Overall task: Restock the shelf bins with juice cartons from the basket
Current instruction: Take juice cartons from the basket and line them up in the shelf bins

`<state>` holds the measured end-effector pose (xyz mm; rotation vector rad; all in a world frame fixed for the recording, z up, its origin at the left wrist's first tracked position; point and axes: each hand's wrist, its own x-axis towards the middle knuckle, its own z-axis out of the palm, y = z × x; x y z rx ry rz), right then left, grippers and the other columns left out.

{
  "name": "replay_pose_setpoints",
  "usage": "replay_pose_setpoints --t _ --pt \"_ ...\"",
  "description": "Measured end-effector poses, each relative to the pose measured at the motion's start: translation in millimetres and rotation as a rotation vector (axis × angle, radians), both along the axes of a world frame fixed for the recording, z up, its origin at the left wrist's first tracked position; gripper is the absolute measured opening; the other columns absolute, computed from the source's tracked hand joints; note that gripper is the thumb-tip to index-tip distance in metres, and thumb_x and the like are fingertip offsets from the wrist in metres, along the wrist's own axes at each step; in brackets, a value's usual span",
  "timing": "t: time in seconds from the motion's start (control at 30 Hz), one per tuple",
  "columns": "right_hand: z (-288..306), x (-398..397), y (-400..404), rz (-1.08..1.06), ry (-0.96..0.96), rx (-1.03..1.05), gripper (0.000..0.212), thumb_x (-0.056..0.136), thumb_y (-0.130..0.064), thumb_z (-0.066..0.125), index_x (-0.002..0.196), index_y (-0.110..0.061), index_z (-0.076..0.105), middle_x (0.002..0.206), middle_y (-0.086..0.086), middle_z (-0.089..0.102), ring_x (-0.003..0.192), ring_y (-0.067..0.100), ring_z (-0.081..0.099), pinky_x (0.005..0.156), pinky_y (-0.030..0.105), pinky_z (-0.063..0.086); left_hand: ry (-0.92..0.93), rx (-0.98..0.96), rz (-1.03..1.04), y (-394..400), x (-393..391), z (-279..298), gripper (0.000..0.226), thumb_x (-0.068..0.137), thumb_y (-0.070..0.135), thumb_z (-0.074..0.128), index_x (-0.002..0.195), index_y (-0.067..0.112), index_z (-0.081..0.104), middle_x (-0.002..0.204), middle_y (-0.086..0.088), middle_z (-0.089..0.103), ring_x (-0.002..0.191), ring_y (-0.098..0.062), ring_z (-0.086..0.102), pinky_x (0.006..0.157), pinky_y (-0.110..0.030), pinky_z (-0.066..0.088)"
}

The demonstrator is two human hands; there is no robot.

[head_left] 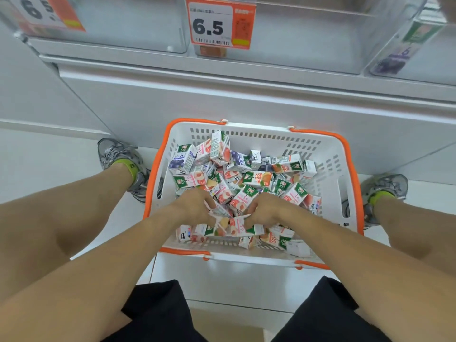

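1. White plastic basket (330, 174) with slotted walls and orange rim sits on the pale floor between the person's two grey sneakers, against the base of a white shelf unit (222, 95).
2. Heap of small juice cartons (249, 183) fills the basket; peach, orange and blueberry prints, lying at all angles.
3. Left hand (195, 206) and right hand (265, 209) are both down in the pile, fingers curled round peach cartons near the front wall; fingertips buried, exact hold partly hidden.
4. Clear plastic shelf bins (308, 45) above, glossy and blurred; middle one carries an orange-and-white price tag (219, 23) reading 6.5.
5. Right bin, cut off by the frame edge, holds a blueberry carton (404, 45).
6. Left tag cropped, small print unreadable.
7. Bare knees and black shorts at the bottom.
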<state>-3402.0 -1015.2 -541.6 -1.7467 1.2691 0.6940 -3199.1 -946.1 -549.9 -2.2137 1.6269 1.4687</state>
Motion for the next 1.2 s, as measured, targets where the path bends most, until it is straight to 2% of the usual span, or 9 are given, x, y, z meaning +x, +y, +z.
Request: replay_pose_setpoints --t 0.17,0.23,0.33,0.5,0.73,0.93,1.03,1.13,1.2 --pt "19 -7 -23 -0.211 -0.133 -0.138 0.021 0.071 -0.031 0.085 0.080 -0.022 0.069 0.104 -0.006 0.062 0.067 0.008 0.059 0.052 0.021 0.040 0.195 -0.052 0.310 -8 5 10 0.030 0.076 0.014 0.081 0.104 0.015 0.070 0.109 -0.005 0.066 0.093 -0.018 0.065 0.077 -0.028 0.055" --pt "19 -9 -28 -0.331 -0.193 -0.205 0.026 0.069 -0.028 0.085 0.085 -0.023 0.066 0.114 0.001 0.063 0.082 0.012 0.062 0.061 0.023 0.045 0.232 -0.081 0.393 -7 2 8 0.024 0.083 0.012 0.076 0.105 0.016 0.068 0.116 -0.007 0.063 0.089 -0.017 0.063 0.068 -0.025 0.052" --pt "19 -9 -29 -0.392 -0.232 -0.266 0.034 0.070 -0.022 0.083 0.098 -0.021 0.063 0.128 0.008 0.055 0.114 0.024 0.057 0.082 0.031 0.051 0.247 -0.046 0.435 0 1 -1 0.024 0.091 0.007 0.065 0.113 0.018 0.063 0.120 -0.010 0.059 0.086 -0.022 0.062 0.078 -0.043 0.057" --pt "20 -7 -23 -0.464 -0.308 -0.180 0.043 0.076 -0.012 0.080 0.112 -0.014 0.058 0.094 0.004 0.063 0.071 0.021 0.067 0.068 0.040 0.060 0.270 -0.001 0.535 4 6 -11 0.020 0.097 0.010 0.055 0.110 0.022 0.064 0.118 -0.010 0.060 0.075 -0.024 0.060 0.074 -0.043 0.061" --pt "14 -11 -25 -0.476 -0.298 -0.250 0.049 0.075 -0.009 0.082 0.119 -0.015 0.060 0.088 -0.003 0.060 0.071 0.009 0.059 0.063 0.026 0.054 0.307 -0.129 0.544 -1 3 -6 0.025 0.101 0.011 0.048 0.104 0.021 0.072 0.089 0.011 0.059 0.050 -0.014 0.051 0.055 -0.031 0.052" --pt "5 -18 -23 -0.484 -0.290 -0.270 0.055 0.086 -0.016 0.075 0.137 -0.018 0.055 0.141 0.013 0.055 0.110 0.027 0.063 0.081 0.032 0.056 0.227 -0.092 0.457 3 -5 -7 0.025 0.100 0.025 0.057 0.119 0.016 0.070 0.113 -0.005 0.066 0.073 -0.015 0.056 0.062 -0.023 0.048" --pt "2 -21 -26 -0.439 -0.264 -0.298 0.054 0.092 -0.022 0.068 0.142 -0.021 0.051 0.145 0.011 0.053 0.104 0.024 0.065 0.083 0.030 0.052 0.220 -0.145 0.419 2 -8 -6 0.024 0.101 0.023 0.053 0.118 0.017 0.069 0.120 -0.005 0.064 0.084 -0.017 0.060 0.064 -0.024 0.052" --pt "0 -23 -28 -0.416 -0.233 -0.306 0.053 0.095 -0.023 0.063 0.146 -0.022 0.047 0.148 0.009 0.050 0.068 0.012 0.061 0.071 0.027 0.048 0.191 -0.139 0.353 -1 -9 -7 0.019 0.101 0.026 0.055 0.108 0.019 0.071 0.125 -0.002 0.065 0.096 -0.012 0.060 0.084 -0.030 0.054" --pt "0 -23 -28 -0.421 -0.240 -0.284 0.054 0.096 -0.022 0.063 0.146 -0.022 0.046 0.153 0.008 0.044 0.078 0.016 0.064 0.075 0.029 0.051 0.207 -0.090 0.349 -2 -9 -8 0.016 0.093 0.034 0.066 0.105 0.024 0.070 0.135 0.002 0.058 0.114 -0.017 0.057 0.096 -0.031 0.048"
